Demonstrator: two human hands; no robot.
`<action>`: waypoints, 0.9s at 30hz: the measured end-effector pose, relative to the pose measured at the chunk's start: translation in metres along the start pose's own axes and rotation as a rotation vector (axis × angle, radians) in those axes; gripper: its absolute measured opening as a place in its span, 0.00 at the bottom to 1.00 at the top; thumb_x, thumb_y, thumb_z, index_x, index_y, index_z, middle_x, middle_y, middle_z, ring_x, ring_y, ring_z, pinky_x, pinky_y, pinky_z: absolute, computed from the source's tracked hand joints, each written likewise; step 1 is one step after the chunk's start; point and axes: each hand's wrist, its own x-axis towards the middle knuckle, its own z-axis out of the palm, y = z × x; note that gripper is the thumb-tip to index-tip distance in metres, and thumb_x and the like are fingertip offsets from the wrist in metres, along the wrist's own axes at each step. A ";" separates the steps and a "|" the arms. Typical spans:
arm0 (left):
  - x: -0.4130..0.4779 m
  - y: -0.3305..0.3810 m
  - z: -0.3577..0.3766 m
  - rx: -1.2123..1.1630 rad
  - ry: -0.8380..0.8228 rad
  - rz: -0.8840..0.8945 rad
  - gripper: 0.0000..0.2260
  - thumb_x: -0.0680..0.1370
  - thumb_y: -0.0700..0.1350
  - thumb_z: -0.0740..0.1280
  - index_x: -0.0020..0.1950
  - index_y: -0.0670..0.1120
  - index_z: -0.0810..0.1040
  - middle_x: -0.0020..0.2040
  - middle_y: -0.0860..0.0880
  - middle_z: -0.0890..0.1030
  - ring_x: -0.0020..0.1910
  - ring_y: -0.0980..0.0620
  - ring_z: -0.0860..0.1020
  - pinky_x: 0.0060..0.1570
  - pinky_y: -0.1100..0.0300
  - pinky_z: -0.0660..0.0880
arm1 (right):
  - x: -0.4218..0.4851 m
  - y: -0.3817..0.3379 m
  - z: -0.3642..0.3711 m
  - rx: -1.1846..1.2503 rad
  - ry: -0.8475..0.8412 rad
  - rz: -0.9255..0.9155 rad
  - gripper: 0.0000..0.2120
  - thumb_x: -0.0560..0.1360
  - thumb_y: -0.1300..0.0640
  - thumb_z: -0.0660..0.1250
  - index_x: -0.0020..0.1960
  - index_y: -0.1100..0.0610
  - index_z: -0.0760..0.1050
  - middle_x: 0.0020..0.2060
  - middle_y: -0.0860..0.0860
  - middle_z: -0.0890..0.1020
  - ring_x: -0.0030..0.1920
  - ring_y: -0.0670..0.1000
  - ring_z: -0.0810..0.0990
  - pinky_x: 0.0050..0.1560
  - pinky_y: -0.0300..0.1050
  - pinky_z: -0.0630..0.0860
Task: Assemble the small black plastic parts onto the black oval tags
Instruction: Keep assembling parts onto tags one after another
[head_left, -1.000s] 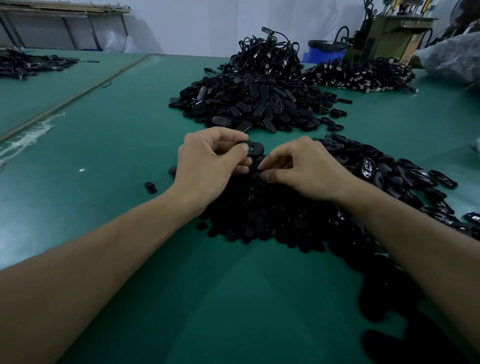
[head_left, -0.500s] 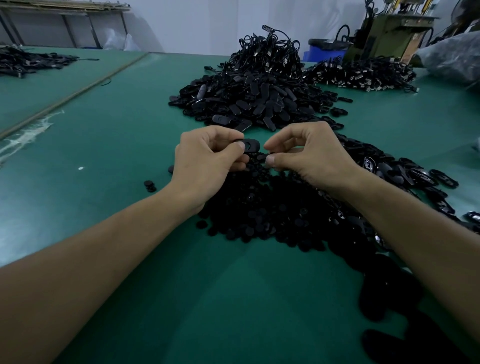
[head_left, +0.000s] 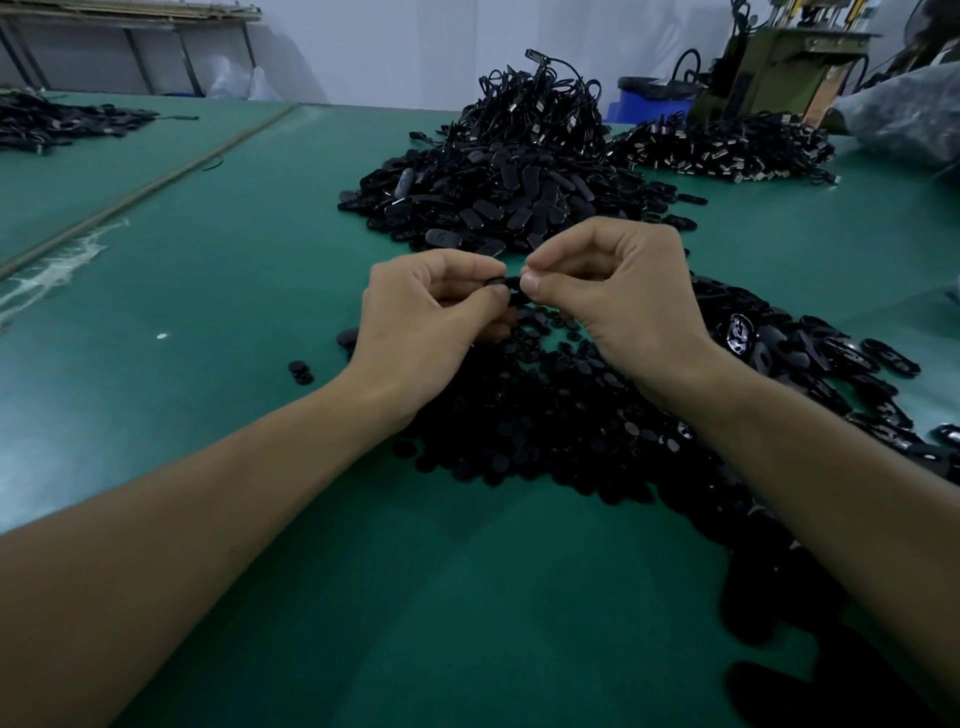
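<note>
My left hand (head_left: 431, 317) pinches a black oval tag (head_left: 508, 285) between thumb and curled fingers, raised a little above the table. My right hand (head_left: 613, 291) meets it from the right, thumb and forefinger pinched at the tag's right end; a small part between those fingertips cannot be made out. Beneath both hands lies a heap of small black plastic parts (head_left: 545, 415). To its right spreads a pile of black oval tags (head_left: 831, 364), some with silver emblems.
A bigger heap of black oval pieces (head_left: 498, 202) sits behind my hands, with corded pieces (head_left: 540, 109) stacked on it and another corded pile (head_left: 727, 150) at back right. Two loose small parts (head_left: 300, 371) lie left of my wrist. The green table (head_left: 208, 291) stretches left.
Both hands have lifted off the heap and come together. My right hand rose from the small parts and its fingertips now meet the tag that my left hand holds.
</note>
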 end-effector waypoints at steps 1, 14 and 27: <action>-0.001 0.001 0.001 -0.020 -0.006 -0.004 0.07 0.76 0.34 0.73 0.47 0.46 0.83 0.38 0.46 0.87 0.39 0.48 0.86 0.42 0.60 0.82 | -0.001 0.000 0.001 -0.010 0.014 -0.008 0.07 0.71 0.64 0.77 0.42 0.54 0.82 0.38 0.49 0.86 0.40 0.46 0.86 0.45 0.39 0.81; -0.003 0.002 0.004 -0.100 -0.019 -0.009 0.07 0.75 0.33 0.73 0.47 0.44 0.83 0.38 0.47 0.87 0.38 0.51 0.86 0.42 0.62 0.81 | -0.002 -0.001 0.003 -0.076 0.007 0.006 0.07 0.72 0.62 0.76 0.44 0.52 0.81 0.38 0.48 0.85 0.40 0.45 0.84 0.44 0.41 0.82; -0.001 -0.002 0.001 0.033 0.016 0.054 0.06 0.74 0.36 0.75 0.46 0.46 0.84 0.40 0.47 0.87 0.40 0.48 0.86 0.43 0.57 0.82 | -0.007 -0.008 0.006 -0.216 -0.026 -0.106 0.06 0.74 0.63 0.74 0.45 0.53 0.82 0.38 0.44 0.84 0.40 0.41 0.83 0.43 0.35 0.80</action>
